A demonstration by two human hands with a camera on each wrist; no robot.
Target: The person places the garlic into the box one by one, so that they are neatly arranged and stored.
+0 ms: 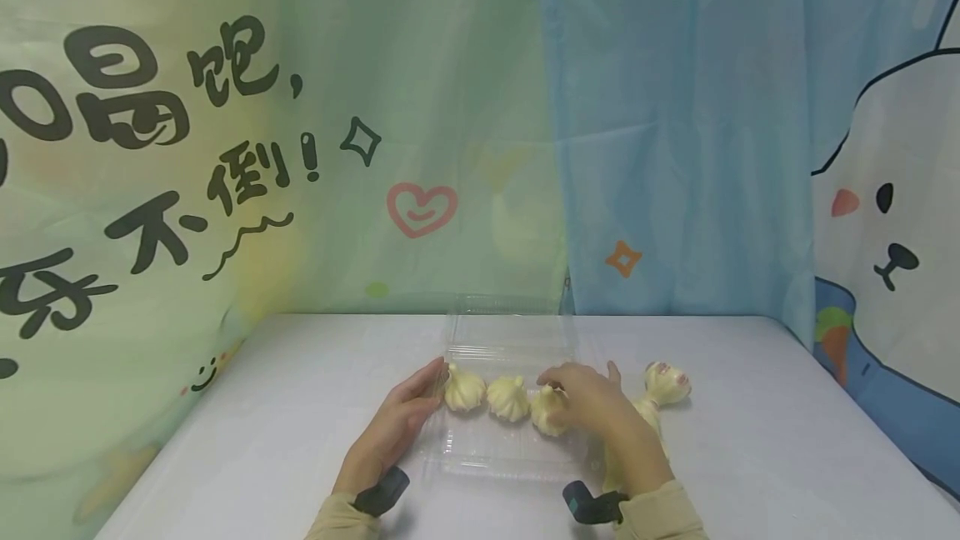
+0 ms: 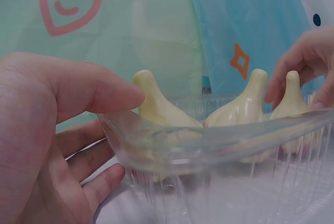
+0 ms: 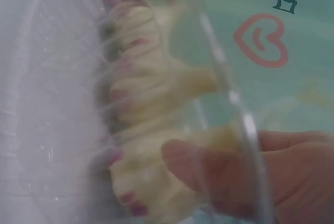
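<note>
A clear plastic clamshell box [image 1: 480, 452] lies open with its lid [image 1: 510, 327] tipped back. Inside, three pale garlic bulbs stand in a row, stems up: a left bulb [image 1: 465, 390], a middle bulb [image 1: 507, 400] and a right bulb [image 1: 546, 415]. My right hand [image 1: 592, 398] grips the right bulb from above; the right wrist view shows its thumb [image 3: 182, 161] on the bulb's side. At the box's left wall rests my left hand [image 1: 401, 419]. In the left wrist view its thumb [image 2: 109, 93] touches the rim, with the other fingers loosely bent outside the wall.
Right of the box, a garlic bulb [image 1: 666, 383] with purple marks lies on the white table [image 1: 300, 407]. More pale bulbs beside it are partly hidden by my right forearm. A printed curtain [image 1: 465, 107] hangs behind the table.
</note>
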